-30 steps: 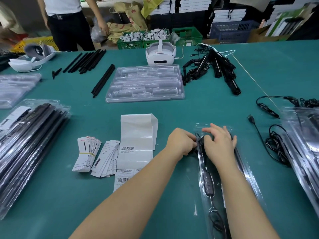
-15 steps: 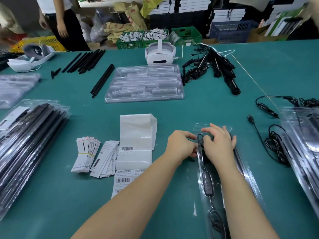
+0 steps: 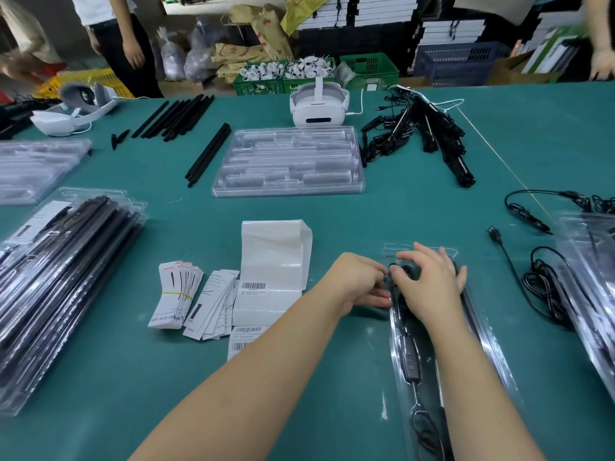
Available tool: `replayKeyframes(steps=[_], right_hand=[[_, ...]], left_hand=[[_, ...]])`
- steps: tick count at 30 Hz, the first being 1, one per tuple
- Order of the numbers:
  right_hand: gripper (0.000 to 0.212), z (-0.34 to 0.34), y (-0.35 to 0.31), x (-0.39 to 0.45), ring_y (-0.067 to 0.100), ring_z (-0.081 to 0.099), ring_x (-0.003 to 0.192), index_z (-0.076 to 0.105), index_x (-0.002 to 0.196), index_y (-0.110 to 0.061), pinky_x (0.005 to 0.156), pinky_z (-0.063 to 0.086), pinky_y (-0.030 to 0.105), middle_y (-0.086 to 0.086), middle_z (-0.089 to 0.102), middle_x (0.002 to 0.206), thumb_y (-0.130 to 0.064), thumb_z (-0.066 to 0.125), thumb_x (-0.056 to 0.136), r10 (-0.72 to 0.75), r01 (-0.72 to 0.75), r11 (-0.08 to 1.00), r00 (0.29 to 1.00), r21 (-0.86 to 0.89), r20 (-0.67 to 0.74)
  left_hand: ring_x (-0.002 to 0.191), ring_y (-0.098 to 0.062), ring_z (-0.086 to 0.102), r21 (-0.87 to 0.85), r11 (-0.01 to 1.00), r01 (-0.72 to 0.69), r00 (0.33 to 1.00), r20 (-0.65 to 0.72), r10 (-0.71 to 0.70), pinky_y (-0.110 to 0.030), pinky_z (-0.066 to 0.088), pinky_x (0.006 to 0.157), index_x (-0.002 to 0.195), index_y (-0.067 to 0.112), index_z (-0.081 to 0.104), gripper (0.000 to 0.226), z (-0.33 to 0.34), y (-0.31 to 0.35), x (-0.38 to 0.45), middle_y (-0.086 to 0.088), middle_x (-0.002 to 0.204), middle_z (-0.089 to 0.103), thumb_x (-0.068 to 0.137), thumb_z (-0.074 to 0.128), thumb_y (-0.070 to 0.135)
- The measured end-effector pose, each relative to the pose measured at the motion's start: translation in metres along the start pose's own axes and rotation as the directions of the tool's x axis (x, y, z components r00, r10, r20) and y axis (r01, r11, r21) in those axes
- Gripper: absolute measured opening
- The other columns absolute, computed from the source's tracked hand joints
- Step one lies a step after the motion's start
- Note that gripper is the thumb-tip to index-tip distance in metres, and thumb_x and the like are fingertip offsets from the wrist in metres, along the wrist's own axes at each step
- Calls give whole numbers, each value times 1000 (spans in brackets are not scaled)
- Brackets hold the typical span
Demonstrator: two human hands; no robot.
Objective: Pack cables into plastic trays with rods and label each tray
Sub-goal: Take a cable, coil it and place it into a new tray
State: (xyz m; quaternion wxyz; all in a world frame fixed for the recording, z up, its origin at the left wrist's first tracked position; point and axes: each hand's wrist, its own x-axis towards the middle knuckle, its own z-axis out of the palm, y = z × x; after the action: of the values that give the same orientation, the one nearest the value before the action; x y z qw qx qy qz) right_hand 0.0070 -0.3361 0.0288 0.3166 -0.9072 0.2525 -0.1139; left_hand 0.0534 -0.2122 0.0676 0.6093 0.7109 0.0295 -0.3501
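A long clear plastic tray (image 3: pixel 492 364) lies in front of me on the green table, right of centre. A black cable (image 3: pixel 411 361) with an inline controller runs down its left channel. A black rod lies along its right side. My left hand (image 3: pixel 354 281) is at the tray's far left edge, its curled fingers pinching the cable's end. My right hand (image 3: pixel 431 282) lies over the tray's far end, thumb on the same black cable and fingers spread past it. The hands hide the cable's coiled part.
Banded label cards (image 3: pixel 176 294) and a barcode sticker sheet (image 3: pixel 271 277) lie left of my hands. Packed trays (image 3: pixel 60 277) are stacked at the left, more (image 3: pixel 592 287) at the right beside loose cables (image 3: pixel 545 291). Empty trays (image 3: pixel 289 161), rods (image 3: pixel 208 154) and a headset (image 3: pixel 317 108) lie farther back.
My right hand's fingers have spread and its index finger has lifted. My left fingers have worked in closer to the tray edge. The person at the back has stepped left.
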Motion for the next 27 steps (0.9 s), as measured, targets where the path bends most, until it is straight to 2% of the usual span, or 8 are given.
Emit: replayKeyframes(steps=[3, 6, 9, 11, 13, 16, 20, 27], right_hand=[[28, 2, 2, 1, 21, 14, 151, 67, 119, -28, 120, -7, 49, -4, 44, 152, -35, 65, 92, -3, 3, 999, 1000, -50, 13], [29, 4, 2, 1, 23, 13, 151, 67, 120, -27, 120, -7, 50, -3, 44, 152, -36, 66, 92, -11, 12, 997, 1000, -82, 11], [29, 6, 2, 0, 27, 15, 150, 68, 118, -25, 119, -5, 52, 0, 48, 149, -34, 68, 91, -32, 30, 995, 999, -95, -18], [29, 6, 3, -1, 30, 23, 146, 70, 115, -23, 119, 2, 51, 3, 56, 139, -32, 72, 88, -58, 50, 993, 996, -104, -68], [26, 6, 2, -2, 32, 34, 130, 73, 109, -21, 115, 19, 49, 7, 62, 122, -29, 76, 84, -99, 84, 991, 986, -108, -137], [18, 7, -3, -4, 31, 42, 106, 74, 104, -21, 97, 37, 41, 4, 66, 101, -22, 74, 85, -158, 142, 982, 978, -122, -135], [23, 6, -5, -4, 21, 53, 97, 74, 106, -21, 77, 37, 29, -8, 60, 90, -10, 63, 89, -203, 202, 978, 979, -50, -17], [27, 9, -4, -2, 20, 53, 100, 73, 109, -22, 75, 32, 28, -9, 52, 89, -10, 57, 91, -188, 188, 981, 982, -46, 12]], left_hand=[[63, -25, 66, -7, 1000, -19, 1000, -23, 19, -31, 62, 62, 128, 2, 54, 32, -4, -3, -3, -18, 83, 63, 98, 45, -5], [64, -17, 62, 219, 969, -110, 991, -48, 124, -25, 55, 52, 110, 12, 67, 21, -16, -4, -12, -8, 86, 68, 96, 52, 6], [60, -13, 61, 581, 788, -203, 940, -112, 324, -21, 46, 54, 88, 16, 73, 16, -48, -1, -21, 0, 82, 73, 93, 57, 15], [76, -20, 66, 780, 615, -119, 878, -206, 432, -26, 50, 66, 91, 13, 72, 17, -78, 3, -26, -3, 86, 74, 92, 56, 15], [89, -27, 66, 838, 545, 26, 813, -335, 476, -31, 50, 73, 105, 13, 64, 15, -109, 2, -29, -5, 93, 71, 93, 56, 19], [89, -30, 62, 831, 544, 115, 797, -404, 449, -38, 50, 73, 126, 9, 46, 40, -140, -8, -31, -10, 96, 66, 91, 62, 20], [87, -30, 54, 797, 591, 125, 801, -432, 413, -37, 45, 70, 139, 6, 32, 64, -155, -20, -29, -14, 101, 63, 88, 68, 18], [91, -29, 55, 723, 682, 110, 783, -486, 389, -33, 41, 72, 148, 8, 29, 76, -167, -26, -26, -12, 102, 64, 86, 70, 15]])
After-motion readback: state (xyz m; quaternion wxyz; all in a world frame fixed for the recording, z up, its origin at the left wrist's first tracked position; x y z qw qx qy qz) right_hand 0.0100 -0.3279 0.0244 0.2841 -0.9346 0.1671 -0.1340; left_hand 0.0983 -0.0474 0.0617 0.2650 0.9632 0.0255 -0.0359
